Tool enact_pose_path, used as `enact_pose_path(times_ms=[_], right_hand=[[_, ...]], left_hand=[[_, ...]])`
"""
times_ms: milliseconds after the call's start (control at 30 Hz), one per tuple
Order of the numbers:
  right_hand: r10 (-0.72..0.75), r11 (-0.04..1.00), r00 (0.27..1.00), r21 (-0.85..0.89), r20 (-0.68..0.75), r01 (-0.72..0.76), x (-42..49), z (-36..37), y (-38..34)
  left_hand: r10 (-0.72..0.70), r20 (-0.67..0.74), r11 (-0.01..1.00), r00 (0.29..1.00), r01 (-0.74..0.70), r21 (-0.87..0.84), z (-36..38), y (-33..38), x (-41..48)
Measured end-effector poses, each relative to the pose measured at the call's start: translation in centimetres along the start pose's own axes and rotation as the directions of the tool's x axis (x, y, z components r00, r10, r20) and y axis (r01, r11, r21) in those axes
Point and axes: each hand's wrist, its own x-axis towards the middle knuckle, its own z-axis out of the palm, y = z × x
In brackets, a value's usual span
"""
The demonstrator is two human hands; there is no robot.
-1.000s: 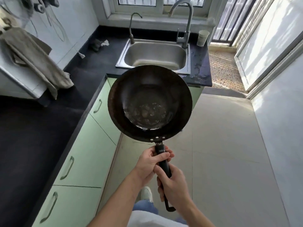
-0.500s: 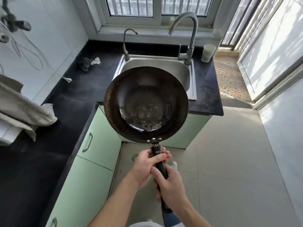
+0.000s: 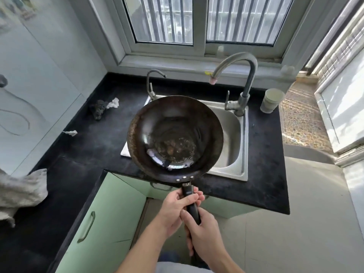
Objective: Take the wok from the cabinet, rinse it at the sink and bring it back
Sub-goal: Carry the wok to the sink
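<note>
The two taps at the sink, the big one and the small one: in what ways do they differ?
The big tap stands at the sink's back right corner; the small tap stands at its back left. The big tap has a thick, high arch with a pink tip; the small tap is thin and low. The big tap shows a side lever; the small one's lever is unclear. Both are grey metal goosenecks, with no water running.

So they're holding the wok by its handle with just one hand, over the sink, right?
Not quite: both hands grip the handle, the left hand nearer the pan and the right hand behind it. The head view shows this. The wok is over the sink.
</note>
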Motion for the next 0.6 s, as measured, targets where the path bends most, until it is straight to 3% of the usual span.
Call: enact_pose_path(times_ms=[267, 600], right_hand=[[0.084, 0.996, 0.996, 0.019, 0.011, -0.084, 5.5, -0.3, -1.0], [0.148, 0.988, 0.987, 0.056, -0.068, -0.145, 9.3, 3.3, -2.5]], left_hand=[[-0.069, -0.016, 0.996, 0.997, 0.070, 0.054, 0.3, 2.5, 5.2], [-0.196, 0.071, 0.972, 0.978, 0.184, 0.147, -2.7, 5.8, 10.2]])
